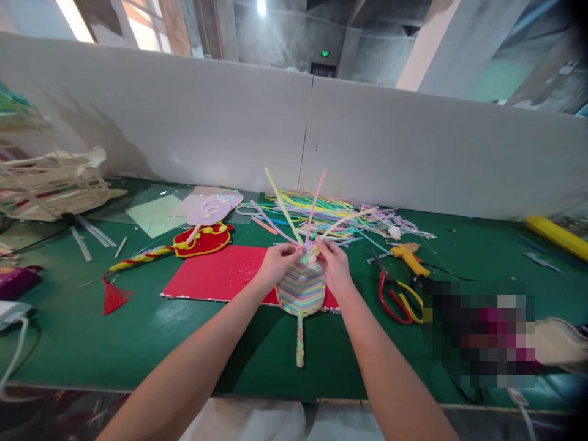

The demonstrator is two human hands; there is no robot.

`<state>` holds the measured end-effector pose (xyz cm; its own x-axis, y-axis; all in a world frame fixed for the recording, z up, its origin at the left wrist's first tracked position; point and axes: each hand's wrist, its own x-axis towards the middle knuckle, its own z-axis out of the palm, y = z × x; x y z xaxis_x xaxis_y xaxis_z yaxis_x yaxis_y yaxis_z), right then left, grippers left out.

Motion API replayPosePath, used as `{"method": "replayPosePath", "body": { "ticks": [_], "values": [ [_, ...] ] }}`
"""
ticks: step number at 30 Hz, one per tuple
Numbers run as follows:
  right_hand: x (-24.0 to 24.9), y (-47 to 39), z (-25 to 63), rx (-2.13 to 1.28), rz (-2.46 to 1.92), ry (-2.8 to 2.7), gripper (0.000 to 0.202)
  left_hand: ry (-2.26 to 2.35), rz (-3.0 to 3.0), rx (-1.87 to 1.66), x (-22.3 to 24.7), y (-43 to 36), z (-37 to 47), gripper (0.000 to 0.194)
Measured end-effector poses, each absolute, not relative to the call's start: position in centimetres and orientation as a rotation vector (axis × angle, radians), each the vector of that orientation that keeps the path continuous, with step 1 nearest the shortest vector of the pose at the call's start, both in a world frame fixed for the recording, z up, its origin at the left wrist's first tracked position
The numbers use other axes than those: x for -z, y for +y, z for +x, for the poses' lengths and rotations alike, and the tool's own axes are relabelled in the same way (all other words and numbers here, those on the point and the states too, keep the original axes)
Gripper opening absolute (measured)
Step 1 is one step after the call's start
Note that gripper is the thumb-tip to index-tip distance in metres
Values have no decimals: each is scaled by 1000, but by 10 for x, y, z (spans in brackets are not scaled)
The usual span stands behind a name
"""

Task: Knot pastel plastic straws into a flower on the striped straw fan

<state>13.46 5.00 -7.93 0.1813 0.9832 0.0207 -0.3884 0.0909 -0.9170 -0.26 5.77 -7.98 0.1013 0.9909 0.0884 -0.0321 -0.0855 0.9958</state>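
Note:
Both hands meet over a small fan woven in pastel stripes of fuzzy pipe cleaners. Its twisted handle points toward me. My left hand pinches the fan's top edge from the left. Opposite it, my right hand pinches the same edge beside a small lilac and cream cluster. Loose stem ends spread upward from between the fingers, among them a yellow pipe cleaner and a pink pipe cleaner. The fingertips hide exactly where these stems join. Under the fan lies a red board.
Many pastel pipe cleaners lie piled behind the hands. A red fan with a tassel is at left, near lilac pieces. To the right are red-and-yellow-handled scissors and a yellow glue gun. A white partition rises behind.

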Motion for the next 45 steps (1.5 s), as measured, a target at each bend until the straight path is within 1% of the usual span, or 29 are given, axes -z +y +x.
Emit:
{"method": "replayPosePath", "body": {
  "ticks": [6,11,19,29,36,40,43,45],
  "values": [
    [80,49,138,-1309,-931,-757,21,1079,1361,-1216,82,59,-4,32],
    [78,46,137,-1354,-930,-960,25,1094,1363,-1220,84,63,-7,33],
    [83,48,138,-1307,-970,-1023,27,1109,1309,-1175,85,65,-7,40],
    [89,52,140,-1262,-1010,-1114,22,1173,1299,-1216,88,64,-5,28],
    [89,51,140,-1230,-1024,-1182,22,1128,1294,-1236,87,66,-7,29],
    [88,49,137,-1239,-1032,-1214,24,1103,1282,-1233,81,63,-10,24],
    [87,48,134,-1277,-1001,-1191,25,1110,1224,-1276,82,63,-10,21],
    [87,48,133,-1315,-982,-1144,26,1107,1180,-1305,85,63,-9,23]
  ]
}}
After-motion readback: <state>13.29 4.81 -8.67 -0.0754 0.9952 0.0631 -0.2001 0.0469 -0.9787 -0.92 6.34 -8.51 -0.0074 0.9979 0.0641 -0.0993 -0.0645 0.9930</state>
